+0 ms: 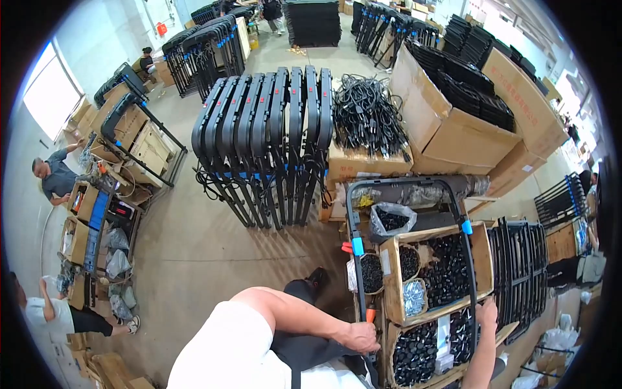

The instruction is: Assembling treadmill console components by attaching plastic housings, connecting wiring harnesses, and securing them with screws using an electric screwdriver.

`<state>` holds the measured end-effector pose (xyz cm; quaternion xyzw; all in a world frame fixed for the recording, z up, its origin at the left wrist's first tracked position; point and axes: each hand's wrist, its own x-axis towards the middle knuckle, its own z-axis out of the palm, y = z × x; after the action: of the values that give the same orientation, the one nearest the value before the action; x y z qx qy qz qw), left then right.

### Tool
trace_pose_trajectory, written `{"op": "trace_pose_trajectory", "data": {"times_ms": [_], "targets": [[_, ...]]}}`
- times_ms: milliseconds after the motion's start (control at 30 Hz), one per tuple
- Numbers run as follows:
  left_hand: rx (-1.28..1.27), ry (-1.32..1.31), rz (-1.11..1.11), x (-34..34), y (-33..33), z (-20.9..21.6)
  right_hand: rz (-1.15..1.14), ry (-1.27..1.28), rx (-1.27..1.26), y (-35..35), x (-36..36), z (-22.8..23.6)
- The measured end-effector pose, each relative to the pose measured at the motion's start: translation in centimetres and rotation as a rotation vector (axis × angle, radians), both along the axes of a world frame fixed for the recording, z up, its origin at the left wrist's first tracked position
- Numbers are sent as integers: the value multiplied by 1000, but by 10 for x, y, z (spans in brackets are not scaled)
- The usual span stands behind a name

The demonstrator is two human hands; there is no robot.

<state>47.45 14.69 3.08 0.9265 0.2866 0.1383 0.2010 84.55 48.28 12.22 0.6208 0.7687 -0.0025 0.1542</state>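
Observation:
A black U-shaped tube frame (402, 181) with blue sleeves on both legs lies over wooden trays of small parts. Around its left leg my left hand (361, 337) is closed, fingertips partly hidden. Just above that hand is an orange handle (370, 315), perhaps of a screwdriver; I cannot tell whether they touch. My right hand (486, 312) grips the frame's right leg beside the trays. Beneath the frame, the upper tray (484, 259) holds black plastic parts and tubs, one with silvery packets (414, 297). Black caps (414, 355) fill the lower tray.
Several black frames with red switches (262, 97) stand ahead, beside a box heaped with black cables (369, 117). Large cartons (466, 133) are at the far right. More black frames (518, 272) lean right of the trays. People work along a bench (97, 211) at left.

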Motion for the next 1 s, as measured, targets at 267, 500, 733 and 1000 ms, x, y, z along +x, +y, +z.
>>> {"op": "trace_pose_trajectory", "data": {"times_ms": [267, 500, 733, 1000], "targets": [[-43, 65, -31, -5, 3, 18, -211, -46, 56, -8, -23, 26], [-102, 66, -76, 0, 10, 16, -94, -17, -79, -18, -39, 69], [-288, 110, -37, -13, 10, 29, -82, -18, 24, 3, -17, 36], [-248, 106, -69, -17, 11, 33, 63, 43, 63, -21, -2, 33]]}}
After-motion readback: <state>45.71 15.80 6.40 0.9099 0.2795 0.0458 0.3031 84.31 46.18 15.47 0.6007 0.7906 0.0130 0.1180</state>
